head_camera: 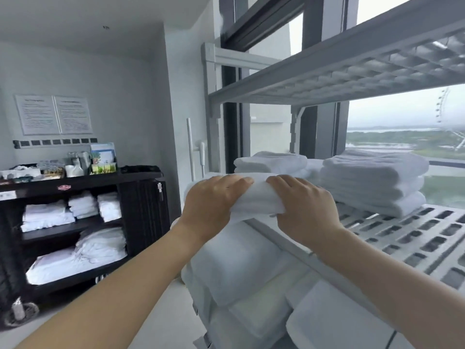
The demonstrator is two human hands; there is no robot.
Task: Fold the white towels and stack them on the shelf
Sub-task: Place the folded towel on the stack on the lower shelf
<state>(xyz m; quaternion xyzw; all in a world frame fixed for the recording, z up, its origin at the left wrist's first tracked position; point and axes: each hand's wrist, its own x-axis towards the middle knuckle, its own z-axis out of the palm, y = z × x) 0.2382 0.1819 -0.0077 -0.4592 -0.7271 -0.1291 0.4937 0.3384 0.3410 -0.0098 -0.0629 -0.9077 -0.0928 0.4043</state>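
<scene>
A folded white towel (pixel 259 197) rests at the front left corner of the grey slatted shelf (pixel 407 238). My left hand (pixel 214 200) grips its left end and my right hand (pixel 304 205) grips its right end, fingers curled over the top. Behind it lies a small folded white towel pile (pixel 271 162). To the right stands a taller stack of folded white towels (pixel 372 182) on the same shelf.
An upper grey shelf (pixel 352 69) hangs overhead. Below the slatted shelf lie white pillows or linens (pixel 239 263). A black housekeeping cart (pixel 141 197) with white linens and supplies stands at left. Large windows are behind the shelving.
</scene>
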